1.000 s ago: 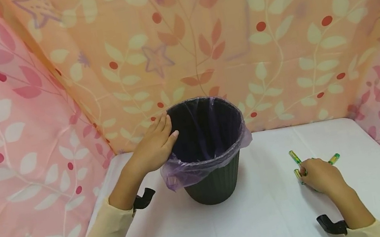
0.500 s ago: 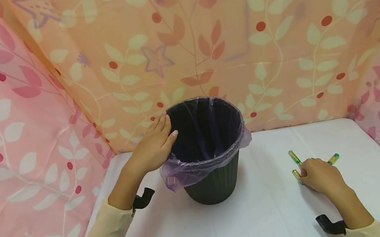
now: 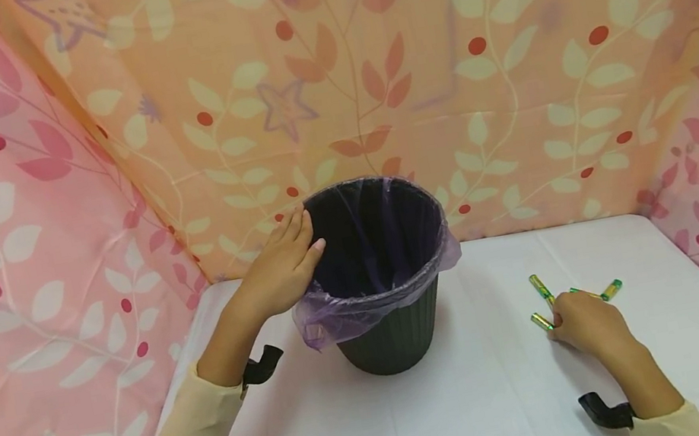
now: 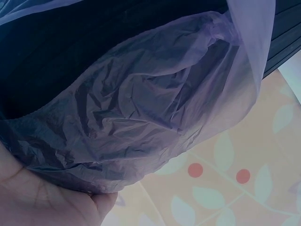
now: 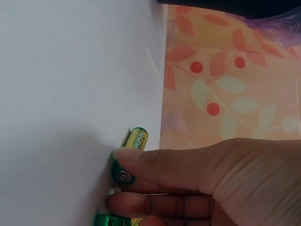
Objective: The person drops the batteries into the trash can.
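Your right hand (image 3: 589, 324) has one green-and-yellow battery (image 3: 542, 321) pinched at the thumb, its free end poking out to the left. Can't tell if it's off the white table (image 3: 479, 412). Around that hand: far battery (image 3: 540, 288) just beyond, partly hidden battery (image 3: 586, 293) behind your knuckles, right battery (image 3: 611, 290) angled beside it. Your left hand (image 3: 281, 268) lies with fingers extended on the left rim of the dark bin (image 3: 393, 342), touching the purple liner (image 3: 353, 319). Bin's upright, left of the batteries and well apart; liner's folded over the rim, bunched near left
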Demonstrator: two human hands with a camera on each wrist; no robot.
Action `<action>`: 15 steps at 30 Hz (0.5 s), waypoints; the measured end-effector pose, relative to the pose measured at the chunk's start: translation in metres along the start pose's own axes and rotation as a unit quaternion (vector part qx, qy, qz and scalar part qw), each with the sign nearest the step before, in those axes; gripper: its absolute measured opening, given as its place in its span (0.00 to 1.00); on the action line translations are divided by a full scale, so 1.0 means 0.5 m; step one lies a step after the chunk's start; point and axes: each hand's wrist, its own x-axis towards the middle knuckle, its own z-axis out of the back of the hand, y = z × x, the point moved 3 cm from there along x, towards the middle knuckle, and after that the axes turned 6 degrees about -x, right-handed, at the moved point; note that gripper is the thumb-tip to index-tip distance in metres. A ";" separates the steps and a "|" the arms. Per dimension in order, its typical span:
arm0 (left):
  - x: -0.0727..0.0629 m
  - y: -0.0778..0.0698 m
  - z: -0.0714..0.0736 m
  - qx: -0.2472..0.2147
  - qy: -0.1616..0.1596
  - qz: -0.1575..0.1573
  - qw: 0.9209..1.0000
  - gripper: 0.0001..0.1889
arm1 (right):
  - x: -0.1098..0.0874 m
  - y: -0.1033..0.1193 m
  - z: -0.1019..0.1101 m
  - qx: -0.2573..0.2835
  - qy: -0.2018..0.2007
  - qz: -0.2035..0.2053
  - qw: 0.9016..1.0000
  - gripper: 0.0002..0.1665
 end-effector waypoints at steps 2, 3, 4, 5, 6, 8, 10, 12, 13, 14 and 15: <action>0.000 0.000 0.000 0.001 0.001 0.000 1.000 0.35 | 0.000 0.000 -0.001 -0.002 -0.001 0.001 1.000 0.13; -0.001 0.000 0.000 0.001 0.001 0.000 1.000 0.35 | 0.000 0.000 -0.002 -0.003 -0.002 0.002 1.000 0.12; -0.001 0.000 0.000 0.001 0.001 -0.001 1.000 0.35 | 0.000 0.000 -0.001 -0.003 -0.005 0.003 1.000 0.11; -0.001 0.000 0.000 0.001 0.001 -0.001 1.000 0.35 | -0.001 0.000 -0.001 -0.002 -0.007 0.005 1.000 0.11; -0.001 0.000 0.000 0.000 0.001 -0.001 1.000 0.35 | 0.000 0.000 0.000 0.000 -0.011 0.007 1.000 0.10; 0.000 0.000 0.001 0.000 0.000 -0.003 1.000 0.35 | 0.000 0.001 0.003 0.007 -0.019 0.012 1.000 0.09; 0.001 0.000 0.000 -0.001 -0.001 -0.004 1.000 0.35 | 0.001 0.001 0.007 0.013 -0.025 0.013 1.000 0.09; 0.001 0.000 0.000 0.000 -0.001 -0.004 1.000 0.35 | 0.001 0.002 0.010 0.019 -0.028 0.011 0.999 0.07; 0.001 0.000 0.000 0.001 0.000 -0.004 1.000 0.35 | 0.002 0.002 0.011 0.021 -0.028 0.010 0.999 0.07; 0.001 0.001 0.000 0.002 0.000 -0.005 1.000 0.35 | 0.002 0.003 0.012 0.023 -0.029 0.009 0.999 0.06; 0.001 0.001 0.000 0.002 0.000 -0.004 1.000 0.35 | 0.003 0.003 0.013 0.025 -0.031 0.010 0.999 0.05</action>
